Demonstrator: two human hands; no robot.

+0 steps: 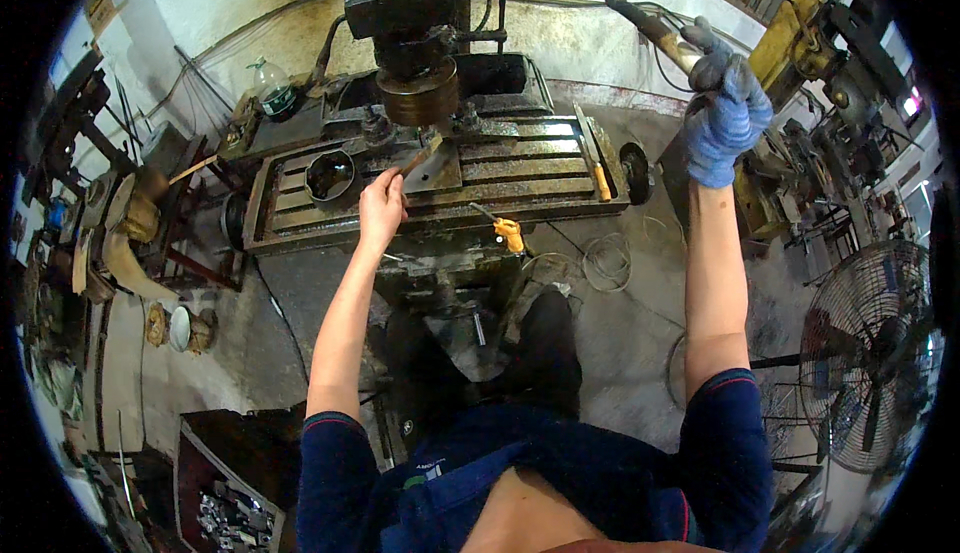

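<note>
My bare left hand is closed round the handle of a small brush. The brush's tip reaches a flat metal plate on the slotted machine table, just below the round cutter head. My right hand, in a blue-grey knit glove, is raised at the far right. Its fingers wrap round the end of a long machine lever. Left of the brush, a round tin of dark liquid stands on the table.
A yellow air gun hangs at the table's front edge. A yellow-handled tool lies on the table's right end. A clear bottle stands back left. At right is a caged fan; a metal bin sits lower left.
</note>
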